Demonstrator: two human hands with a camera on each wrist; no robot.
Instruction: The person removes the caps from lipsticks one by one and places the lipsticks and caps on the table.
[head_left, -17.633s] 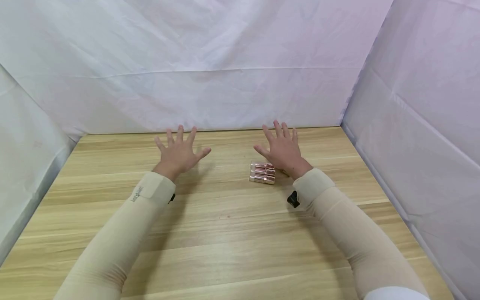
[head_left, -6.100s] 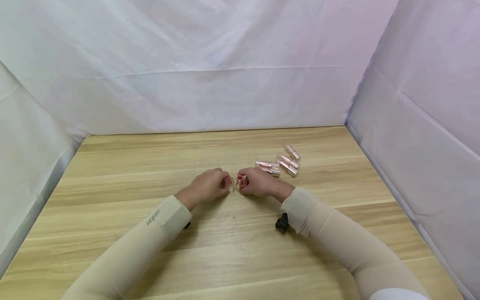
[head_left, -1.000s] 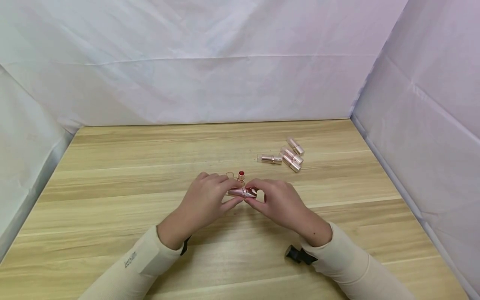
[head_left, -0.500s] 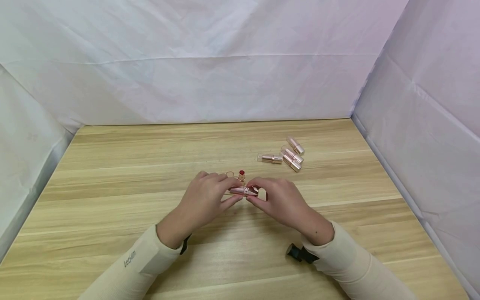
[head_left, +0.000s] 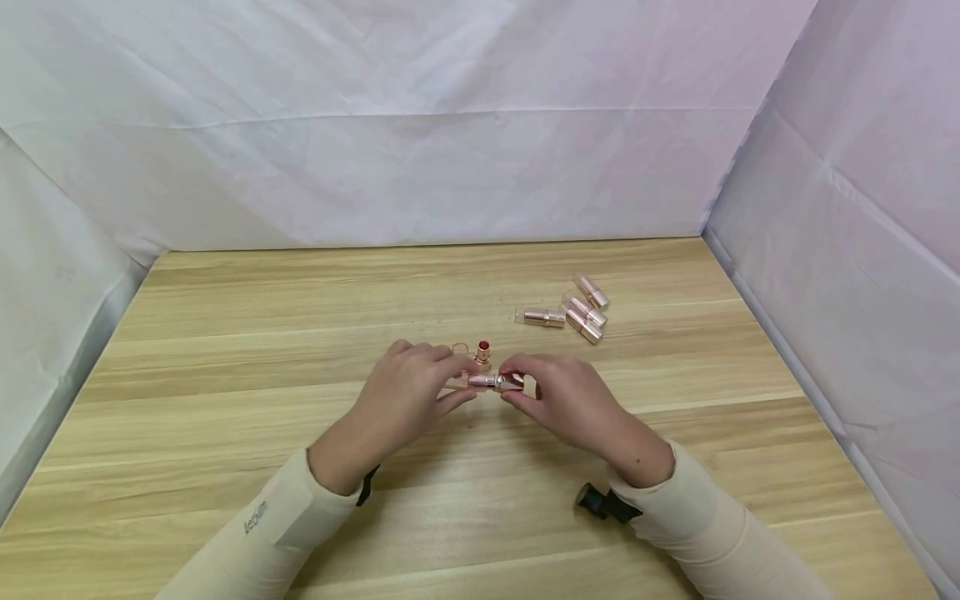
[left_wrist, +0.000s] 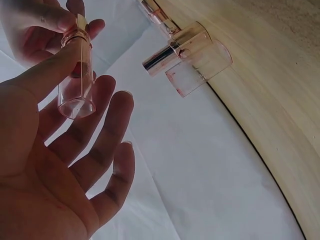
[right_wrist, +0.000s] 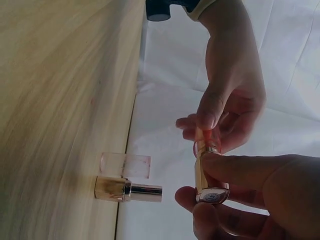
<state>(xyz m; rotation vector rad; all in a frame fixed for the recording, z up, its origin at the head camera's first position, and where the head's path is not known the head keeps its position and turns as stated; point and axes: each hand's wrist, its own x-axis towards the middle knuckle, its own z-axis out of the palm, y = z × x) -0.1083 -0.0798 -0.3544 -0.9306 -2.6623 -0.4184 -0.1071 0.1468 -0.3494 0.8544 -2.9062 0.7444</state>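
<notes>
Just in front of the torso at mid-table, a rose-gold lipstick [head_left: 510, 382] is held sideways between both hands. My left hand [head_left: 408, 392] pinches its clear cap [left_wrist: 76, 102] with thumb and index finger, the other fingers spread loose. The lipstick's base [right_wrist: 212, 194] is pinched by my right hand [head_left: 566, 404]. Through the cap's wall the upper part of the lipstick shows, still partly inside. Close behind the hands, an uncapped lipstick [head_left: 483, 354] with a red tip stands upright, and a loose clear cap [right_wrist: 125, 165] stands beside it.
Several capped lipsticks lie at the back right: one [head_left: 540, 317] sideways by itself, the others [head_left: 583, 310] slanted close together. White cloth [head_left: 420, 167] hangs behind the wooden table [head_left: 262, 308] and at both sides. A black device [head_left: 600, 502] sits at the right wrist.
Over the last second the hands move slightly apart, the right one rightward with the base, and the cap slides partway along the lipstick. Earlier, the standing lipstick and its cap were in the hands.
</notes>
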